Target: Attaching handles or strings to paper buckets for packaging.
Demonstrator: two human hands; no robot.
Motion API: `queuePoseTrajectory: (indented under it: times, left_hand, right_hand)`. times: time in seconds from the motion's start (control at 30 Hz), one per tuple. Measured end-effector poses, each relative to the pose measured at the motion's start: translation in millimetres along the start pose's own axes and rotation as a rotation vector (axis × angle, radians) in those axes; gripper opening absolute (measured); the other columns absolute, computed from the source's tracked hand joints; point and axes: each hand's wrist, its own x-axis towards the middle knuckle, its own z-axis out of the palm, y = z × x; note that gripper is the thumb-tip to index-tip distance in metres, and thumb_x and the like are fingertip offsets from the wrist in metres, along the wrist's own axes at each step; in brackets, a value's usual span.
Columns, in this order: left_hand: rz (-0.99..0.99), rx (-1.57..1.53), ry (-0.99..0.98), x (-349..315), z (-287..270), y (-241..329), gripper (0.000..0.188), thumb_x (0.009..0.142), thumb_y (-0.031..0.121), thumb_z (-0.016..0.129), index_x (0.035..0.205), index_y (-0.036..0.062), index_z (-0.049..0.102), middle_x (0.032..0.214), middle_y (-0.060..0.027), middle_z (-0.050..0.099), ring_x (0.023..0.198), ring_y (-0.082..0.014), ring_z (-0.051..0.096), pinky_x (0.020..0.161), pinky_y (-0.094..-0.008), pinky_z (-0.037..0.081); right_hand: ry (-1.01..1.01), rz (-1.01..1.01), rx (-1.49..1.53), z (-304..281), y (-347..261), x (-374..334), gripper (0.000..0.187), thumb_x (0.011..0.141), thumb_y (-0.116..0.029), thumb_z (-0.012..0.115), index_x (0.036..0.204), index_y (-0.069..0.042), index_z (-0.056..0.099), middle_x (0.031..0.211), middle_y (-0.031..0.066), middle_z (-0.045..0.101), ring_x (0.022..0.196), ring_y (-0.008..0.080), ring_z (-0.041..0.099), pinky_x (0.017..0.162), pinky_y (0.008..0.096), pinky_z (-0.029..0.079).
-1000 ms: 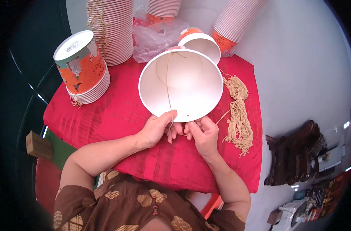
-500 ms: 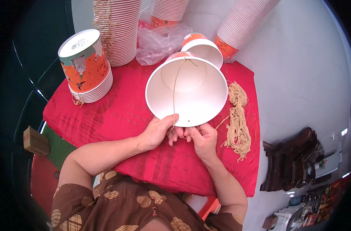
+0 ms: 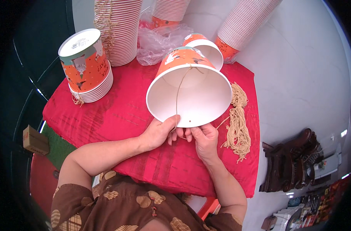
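Observation:
An orange paper bucket [image 3: 206,100], white inside, is tilted with its mouth toward me. A thin twine [image 3: 178,90] is knotted at the far rim and runs across the mouth to the near rim. My left hand [image 3: 163,131] grips the near rim on its left, the thumb pressing the twine there. My right hand [image 3: 204,139] is closed at the same rim, right of a small punched hole; its fingertips are partly hidden under the bucket. A skein of tan twine [image 3: 238,123] lies just right of my right hand.
Inverted, nested buckets [image 3: 85,65] stand at the left. Behind are a tall stack [image 3: 119,34] draped with twine, a clear plastic bag [image 3: 158,42], another bucket [image 3: 210,52] on its side and a leaning stack [image 3: 244,23]. A red cloth [image 3: 125,104] covers the table.
The bucket has tipped, so more of its orange outer wall shows above the rim. Both hands have stayed at the near rim, almost unmoved.

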Motion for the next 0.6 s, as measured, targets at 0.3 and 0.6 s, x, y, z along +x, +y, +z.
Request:
queuePoseTrajectory:
  times: [0.3,0.6]
  left_hand:
    - [-0.034,-0.338,-0.050,4.5,-2.6,4.9,0.046,0.100,0.034,0.038,0.090,-0.0029,0.062,0.074,-0.0121,0.065,0.055,-0.0195,0.060,0.047,-0.0294,0.050]
    - [-0.086,-0.468,-0.048,6.4,-6.4,6.1,0.048,0.097,0.036,0.041,0.110,-0.0066,0.061,0.087,-0.0132,0.069,0.079,-0.0197,0.065,0.055,-0.0322,0.055]
  right_hand:
    - [-0.004,-0.006,-0.046,3.3,-3.6,1.7,0.012,0.097,-0.010,0.059,0.097,0.002,0.062,0.084,0.0061,0.064,0.072,0.0112,0.057,0.067,0.0246,0.048]
    - [0.050,0.043,-0.089,0.7,-2.7,2.6,0.017,0.098,-0.014,0.057,0.097,0.002,0.061,0.082,0.0056,0.063,0.073,0.0114,0.057,0.068,0.0249,0.047]
